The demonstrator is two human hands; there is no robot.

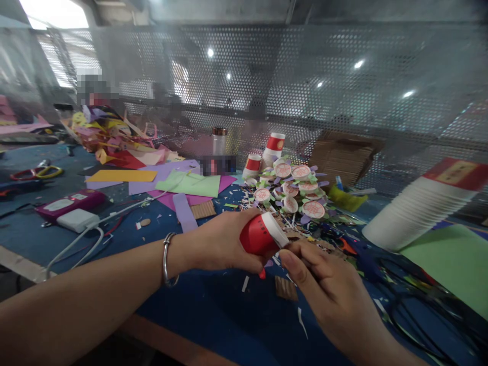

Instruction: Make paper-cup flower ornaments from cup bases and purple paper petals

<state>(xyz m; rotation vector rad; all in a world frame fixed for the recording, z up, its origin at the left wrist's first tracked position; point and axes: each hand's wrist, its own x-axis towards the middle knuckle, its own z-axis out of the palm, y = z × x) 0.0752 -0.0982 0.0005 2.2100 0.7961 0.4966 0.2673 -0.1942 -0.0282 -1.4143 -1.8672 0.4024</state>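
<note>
My left hand [224, 241], with a silver bangle at its wrist, wraps around a red and white paper cup [259, 236]. The cup is tilted above the blue tabletop, its white end pointing right. At that white edge, the thumb and fingers of my right hand [320, 284] are pinched together. Whether anything small sits between those fingertips is hidden. Beneath the hands lie a piece of corrugated cardboard [285, 288] and thin paper scraps. Just beyond them is a heap of small paper pieces with round red-printed discs [290, 189] and green and purple tabs.
A tall stack of paper cups [415, 208] leans at the right, near green paper [453, 264] and black cables [419, 310]. Colored sheets [190, 183] spread at left, with a purple device [72, 203], a white adapter [79, 220] and scissors [38, 173]. A perforated metal panel [236, 91] stands behind.
</note>
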